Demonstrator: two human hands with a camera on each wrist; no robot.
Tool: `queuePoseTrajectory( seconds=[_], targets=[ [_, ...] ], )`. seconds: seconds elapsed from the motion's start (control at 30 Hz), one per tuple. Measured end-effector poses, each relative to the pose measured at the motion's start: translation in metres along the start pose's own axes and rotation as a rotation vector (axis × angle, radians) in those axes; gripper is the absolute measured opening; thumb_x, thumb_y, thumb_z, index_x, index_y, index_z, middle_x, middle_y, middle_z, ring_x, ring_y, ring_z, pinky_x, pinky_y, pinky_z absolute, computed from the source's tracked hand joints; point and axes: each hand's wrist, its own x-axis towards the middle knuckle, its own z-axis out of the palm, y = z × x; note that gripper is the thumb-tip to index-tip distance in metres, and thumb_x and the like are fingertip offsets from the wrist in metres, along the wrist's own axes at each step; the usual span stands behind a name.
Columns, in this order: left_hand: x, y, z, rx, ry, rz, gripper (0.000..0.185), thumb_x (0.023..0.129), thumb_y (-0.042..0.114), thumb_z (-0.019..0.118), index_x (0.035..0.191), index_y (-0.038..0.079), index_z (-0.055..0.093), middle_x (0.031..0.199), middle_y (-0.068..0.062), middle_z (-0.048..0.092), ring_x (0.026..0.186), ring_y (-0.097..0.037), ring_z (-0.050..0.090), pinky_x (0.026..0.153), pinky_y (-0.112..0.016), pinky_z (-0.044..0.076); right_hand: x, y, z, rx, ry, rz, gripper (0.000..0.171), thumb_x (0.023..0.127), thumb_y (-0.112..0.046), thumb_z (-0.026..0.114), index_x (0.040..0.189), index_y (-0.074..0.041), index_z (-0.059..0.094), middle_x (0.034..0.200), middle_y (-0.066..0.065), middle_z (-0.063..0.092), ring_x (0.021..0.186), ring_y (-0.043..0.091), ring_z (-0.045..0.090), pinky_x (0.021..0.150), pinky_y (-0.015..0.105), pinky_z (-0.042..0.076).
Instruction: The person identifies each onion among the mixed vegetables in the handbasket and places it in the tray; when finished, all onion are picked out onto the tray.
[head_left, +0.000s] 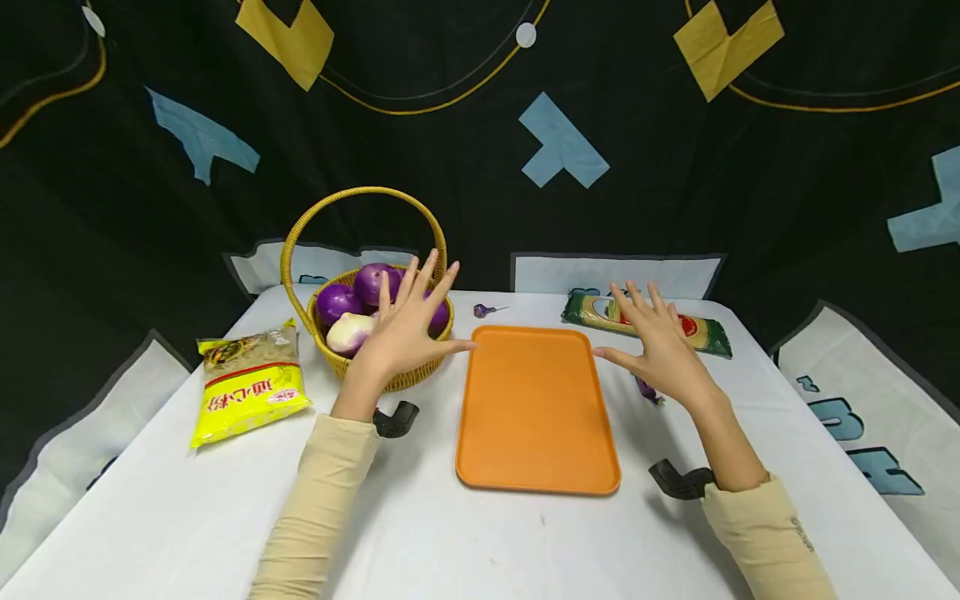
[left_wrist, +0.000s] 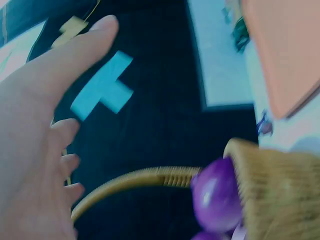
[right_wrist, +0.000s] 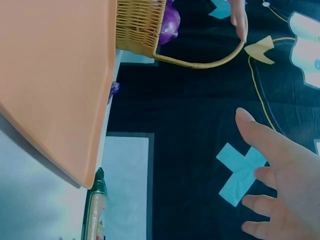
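Fingers on both hands are spread straight and hold nothing; the left hand hovers over the near rim of the wicker basket, its fingertips pointing toward one o'clock above the purple onions; the right hand hovers palm down at three o'clock of the orange tray, just short of the long noodle packet that lies at its twelve o'clock. The left wrist view shows a purple onion sitting high against the basket wall, under the arching handle; I cannot tell whether the palm touches anything there.

To lift an onion cleanly, the left hand would do best to come down from above between the handle and the rim, curl round the topmost onion and rise straight, since a sideways pull could tip the light basket; the pale onion at nine o'clock of the hand lies lower and looks harder to reach. The tray lies flat and bare between the hands, at three o'clock of the basket, near it but apart. A yellow food bag lies at nine o'clock of the basket on the white table; a small purple scrap lies at the tray's eleven o'clock.
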Motion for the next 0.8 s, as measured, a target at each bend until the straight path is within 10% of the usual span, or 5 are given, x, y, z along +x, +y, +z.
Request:
queuePoseTrajectory(
  seconds=[0.23, 0.4, 0.8],
  targets=[
    [-0.019, -0.042, -0.028, -0.117, -0.120, -0.143, 0.101, 0.082, 0.060, 0.064, 0.156, 0.021, 0.008, 0.161, -0.013, -0.002, 0.145, -0.036, -0.006, 0.110, -0.061, -0.013, -0.006, 0.010, 0.005, 0.104, -0.144, 0.042, 0.089, 0.085, -0.046, 0.071, 0.153, -0.012, 0.025, 0.158, 0.017, 0.016, 0.146, 0.036, 0.003, 0.106, 0.070, 0.015],
    [-0.033, -0.076, -0.042, -0.229, -0.166, -0.225, 0.088, 0.087, 0.050, 0.065, 0.154, 0.011, 0.022, 0.157, -0.023, 0.016, 0.142, -0.045, 0.011, 0.108, -0.068, 0.014, -0.009, 0.018, 0.014, 0.115, -0.207, 0.023, 0.088, 0.084, -0.048, 0.070, 0.153, -0.014, 0.027, 0.157, 0.017, 0.020, 0.145, 0.037, 0.010, 0.108, 0.067, 0.018],
    [-0.044, -0.122, -0.035, -0.309, -0.214, -0.308, 0.065, 0.090, 0.028, 0.068, 0.146, 0.008, 0.041, 0.143, -0.029, 0.039, 0.129, -0.049, 0.035, 0.104, -0.066, 0.029, -0.014, 0.040, 0.037, 0.182, -0.308, 0.001, 0.073, 0.087, -0.037, 0.071, 0.144, -0.002, 0.042, 0.145, 0.020, 0.043, 0.122, 0.042, 0.050, 0.097, 0.056, 0.043]
  ],
)
